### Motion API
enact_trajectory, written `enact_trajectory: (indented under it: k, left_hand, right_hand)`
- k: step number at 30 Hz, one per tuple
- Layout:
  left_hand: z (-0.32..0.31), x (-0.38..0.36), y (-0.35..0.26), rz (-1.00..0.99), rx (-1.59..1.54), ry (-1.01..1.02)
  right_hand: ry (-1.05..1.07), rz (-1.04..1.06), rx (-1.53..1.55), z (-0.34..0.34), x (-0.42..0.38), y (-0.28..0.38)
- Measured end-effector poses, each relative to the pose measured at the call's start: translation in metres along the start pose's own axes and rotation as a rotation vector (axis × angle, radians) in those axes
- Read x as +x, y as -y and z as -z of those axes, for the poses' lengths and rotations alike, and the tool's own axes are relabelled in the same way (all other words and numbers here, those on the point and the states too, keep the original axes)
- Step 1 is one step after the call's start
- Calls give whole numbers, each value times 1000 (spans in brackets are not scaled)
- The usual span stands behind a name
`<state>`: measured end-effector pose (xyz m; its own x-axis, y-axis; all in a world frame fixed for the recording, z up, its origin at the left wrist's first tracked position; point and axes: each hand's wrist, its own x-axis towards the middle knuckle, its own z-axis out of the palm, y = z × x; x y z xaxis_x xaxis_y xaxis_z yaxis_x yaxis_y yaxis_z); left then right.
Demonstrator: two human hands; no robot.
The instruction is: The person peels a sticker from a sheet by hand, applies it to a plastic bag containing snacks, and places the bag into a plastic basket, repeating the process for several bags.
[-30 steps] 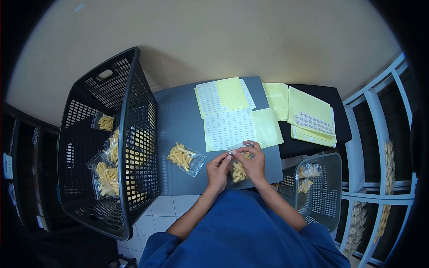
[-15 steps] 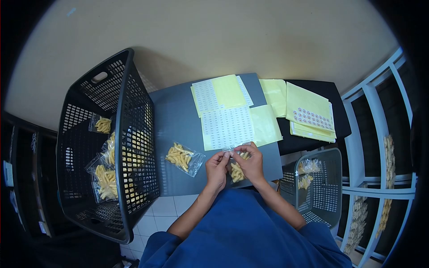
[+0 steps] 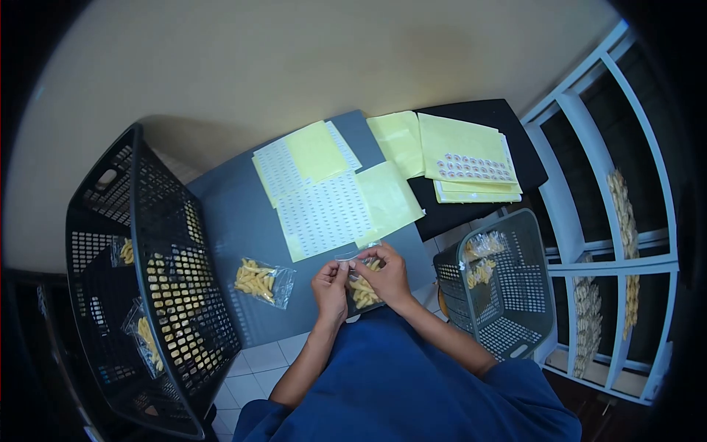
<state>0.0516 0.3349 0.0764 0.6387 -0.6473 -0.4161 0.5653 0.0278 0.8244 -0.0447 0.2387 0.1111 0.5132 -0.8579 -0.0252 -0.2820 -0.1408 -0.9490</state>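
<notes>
Both of my hands are at the near edge of the grey table [image 3: 221,199], closed on the top of a clear plastic bag of pale yellow stick-shaped snacks [image 3: 363,293]. My left hand [image 3: 331,289] pinches the bag's upper edge with thumb and finger. Close beside it, my right hand [image 3: 388,278] grips the same edge, its fingers covering part of the bag. A second bag of snacks [image 3: 255,280] lies flat to the left of my hands. Just beyond them is a white sheet of small printed labels [image 3: 324,217].
A large dark perforated basket [image 3: 136,295] with bagged snacks stands on the left. A grey-green basket [image 3: 515,295] with a few bags is low on the right. Yellow backing sheets [image 3: 387,202] and round-sticker sheets [image 3: 471,151] lie farther back. A white-framed rack [image 3: 582,162] is far right.
My view has turned and tilted, so the table and baskets sit farther left and more of the right basket shows. Both hands still pinch the bag's top, close together.
</notes>
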Motion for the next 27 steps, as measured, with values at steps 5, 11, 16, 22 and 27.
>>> enact_trajectory:
  k: [5,11,16,22,27]
  left_hand:
    - [-21,4,4,-131,159,-32]
    - [-26,15,15,-328,720,-137]
    - [-68,11,-18,-781,1239,-344]
    - [-162,41,-14,-735,1093,83]
    - [-248,115,23,-627,1135,426]
  right_hand:
    - [-122,278,-65,31,13,-15]
    - [-185,87,33,115,54,-62]
    - [-220,112,-85,204,108,-114]
    - [-139,130,-301,276,198,-134]
    - [30,201,-449,276,252,-153]
